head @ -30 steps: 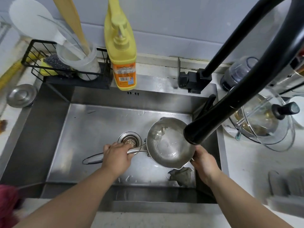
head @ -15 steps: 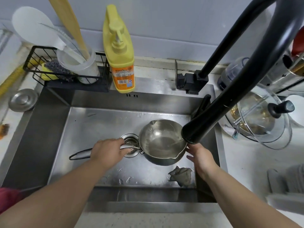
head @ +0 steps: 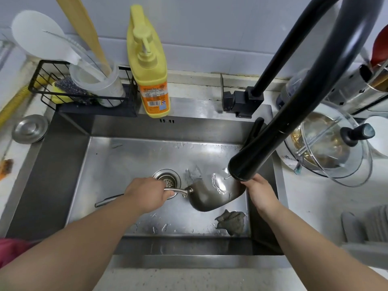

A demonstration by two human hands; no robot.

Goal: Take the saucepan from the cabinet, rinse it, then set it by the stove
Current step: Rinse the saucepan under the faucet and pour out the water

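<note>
A: Where was the saucepan (head: pixel 212 196)?

B: It was inside the sink (head: pixel 63 175), above the floor of the basin, near the right wall and just right of the drain (head: pixel 168 179). It was tilted away from the person, so its grey underside faced the camera. The far rim was wet and shiny, under the head of the black faucet (head: pixel 252 162).

A: How did the hands hold it?

B: The left hand (head: pixel 147 194) was clenched around the metal handle. The right hand (head: pixel 259 191) touched the right edge of the pan; its fingers were partly hidden by the faucet, so I could not tell whether they gripped.

A: Was anything else in the basin?

B: A crumpled grey cloth (head: pixel 231 221) lay in the near right corner, just below the pan. A yellow bottle (head: pixel 150 80) stood on the back edge.
</note>
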